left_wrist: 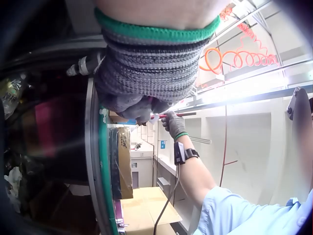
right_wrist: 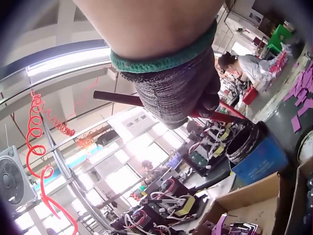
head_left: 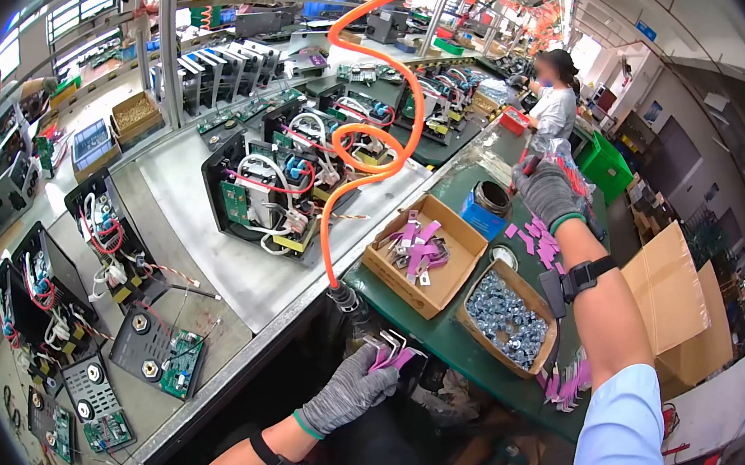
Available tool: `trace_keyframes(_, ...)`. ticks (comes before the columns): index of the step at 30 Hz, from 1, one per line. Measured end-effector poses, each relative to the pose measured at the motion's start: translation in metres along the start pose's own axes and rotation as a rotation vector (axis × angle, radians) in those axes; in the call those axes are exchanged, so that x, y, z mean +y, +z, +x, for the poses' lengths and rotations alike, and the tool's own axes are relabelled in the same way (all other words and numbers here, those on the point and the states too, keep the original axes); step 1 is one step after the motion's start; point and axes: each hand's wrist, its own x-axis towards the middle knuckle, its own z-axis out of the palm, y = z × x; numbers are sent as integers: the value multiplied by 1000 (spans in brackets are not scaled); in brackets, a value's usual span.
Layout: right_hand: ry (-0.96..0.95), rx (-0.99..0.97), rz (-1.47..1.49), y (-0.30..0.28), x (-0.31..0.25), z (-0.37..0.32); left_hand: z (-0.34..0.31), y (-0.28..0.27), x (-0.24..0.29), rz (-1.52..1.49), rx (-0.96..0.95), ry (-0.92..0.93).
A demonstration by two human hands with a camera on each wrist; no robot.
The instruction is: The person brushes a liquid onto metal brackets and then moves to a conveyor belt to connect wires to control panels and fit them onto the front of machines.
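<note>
In the head view my gloved left hand (head_left: 346, 399) grips a few bent metal brackets (head_left: 394, 354) with purple parts, low in front of the bench. Raised at the right, my gloved right hand (head_left: 547, 193) holds a thin red and black rod-like tool (right_wrist: 117, 98), its fingers curled round it in the right wrist view. The tool's exact kind cannot be told. Near this hand stands a blue can (head_left: 482, 213) with a dark, crusted rim. More purple brackets (head_left: 420, 250) lie in an open cardboard box (head_left: 459, 282) between the hands.
A box (head_left: 546, 355) of small metal fasteners sits beside the brackets, and purple pieces (head_left: 537, 242) lie on the green bench. A tool (head_left: 343, 301) hangs from a coiled orange hose (head_left: 418, 101) near my left hand. Wired assemblies (head_left: 273, 188) line the metal worktop; another person (head_left: 555, 109) works beyond.
</note>
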Motion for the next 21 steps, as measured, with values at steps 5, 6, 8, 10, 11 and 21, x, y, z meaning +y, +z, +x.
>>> trace_keyframes(5,-65,10,65,-10,-5,8,-6,0,8,-10,-35,30)
trace_keyframes(6,-69,11,63,3,0,13,-7,-1,10,-13,-33,33)
trace_keyframes(8,-58,-9,-70,30,14,22,-10,-2,13,70,-36,15)
trace_keyframes(10,-96,-74,1,27,17,18,-14,-1,17,105,-13,47)
trace_keyframes(11,-100,-57,125,27,17,16,-15,0,19,145,4,81)
trace_keyframes(21,-172,67,294,17,13,-3,-18,6,17,14,-12,50)
